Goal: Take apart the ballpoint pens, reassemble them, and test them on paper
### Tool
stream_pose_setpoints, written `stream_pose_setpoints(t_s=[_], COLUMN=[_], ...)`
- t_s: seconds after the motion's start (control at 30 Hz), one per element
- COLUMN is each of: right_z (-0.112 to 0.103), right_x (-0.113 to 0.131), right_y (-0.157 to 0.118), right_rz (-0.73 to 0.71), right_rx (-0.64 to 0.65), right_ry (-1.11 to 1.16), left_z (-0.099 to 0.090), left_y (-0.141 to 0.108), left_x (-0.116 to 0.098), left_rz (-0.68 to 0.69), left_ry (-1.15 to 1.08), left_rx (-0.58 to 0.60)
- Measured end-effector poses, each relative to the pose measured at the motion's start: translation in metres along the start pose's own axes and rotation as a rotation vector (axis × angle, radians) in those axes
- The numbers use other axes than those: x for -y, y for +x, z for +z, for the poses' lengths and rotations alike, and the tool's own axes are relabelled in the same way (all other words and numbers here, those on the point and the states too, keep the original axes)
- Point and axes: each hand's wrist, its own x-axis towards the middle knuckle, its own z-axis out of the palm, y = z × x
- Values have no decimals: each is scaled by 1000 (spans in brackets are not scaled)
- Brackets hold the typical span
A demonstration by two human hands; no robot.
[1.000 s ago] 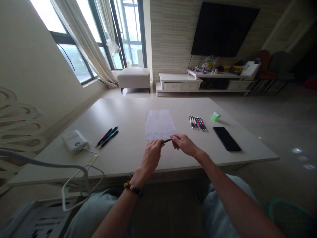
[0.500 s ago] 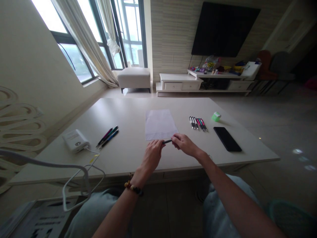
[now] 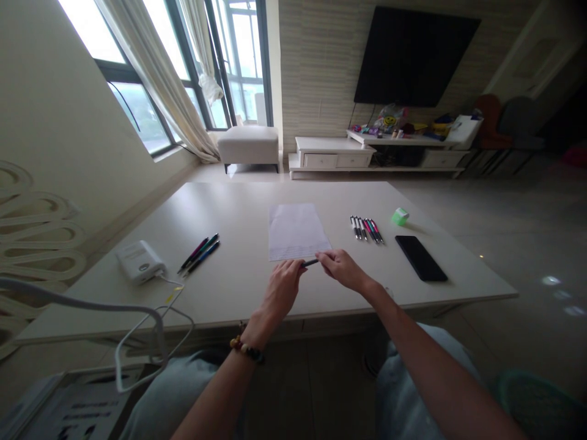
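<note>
A dark pen point(image 3: 310, 263) is held between my two hands, just past the near edge of a white sheet of paper point(image 3: 298, 229) with lines of writing along its lower part. My left hand point(image 3: 283, 282) is closed on the pen's left end. The fingertips of my right hand point(image 3: 340, 266) pinch its right end. To the right of the paper lies a row of several pens point(image 3: 367, 229), some white and some coloured. A few dark and coloured pens point(image 3: 200, 254) lie together on the left.
The white table point(image 3: 238, 293) also bears a white power bank point(image 3: 141, 261) with a cable point(image 3: 160, 318) looping over the front edge, a black phone point(image 3: 420, 258) and a small green-and-white object point(image 3: 400, 216) at the right. A green basket point(image 3: 536, 403) stands low at the right.
My right hand's fingertips have shifted very slightly left along the pen. My left hand looks nearly unmoved.
</note>
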Motion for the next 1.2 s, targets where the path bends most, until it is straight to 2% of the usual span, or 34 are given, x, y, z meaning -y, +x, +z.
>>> stream_pose_setpoints(t_s=[0.3, 0.43, 0.57, 0.63, 0.8, 0.93, 1.07, 1.13, 1.2], right_z=[2, 3, 3, 2, 4, 5, 10, 12, 11], right_x=[1, 2, 2, 2, 2, 2, 2, 3, 4], right_y=[-1, -2, -3, -3, -1, -1, -2, -1, -1], right_rz=[0, -43, -18, -54, -57, -82, -68, -38, -32], right_rx=[-1, -3, -1, 4, -38, 7, -57, -69, -47], right_ry=[25, 18, 14, -2, -36, 10, 26, 80, 145], left_z=[-1, 0, -1, -1, -1, -3, -4, -5, -5], left_y=[1, 1, 1, 1, 1, 2, 2, 3, 5], left_x=[0, 1, 1, 1, 1, 3, 5, 4, 2], left_rz=[13, 18, 29, 26, 38, 16, 33, -16, -153], left_ry=[2, -14, 2, 10, -15, -59, -56, -100, -270], left_rx=[5, -18, -23, -20, -15, -45, -86, -111, -138])
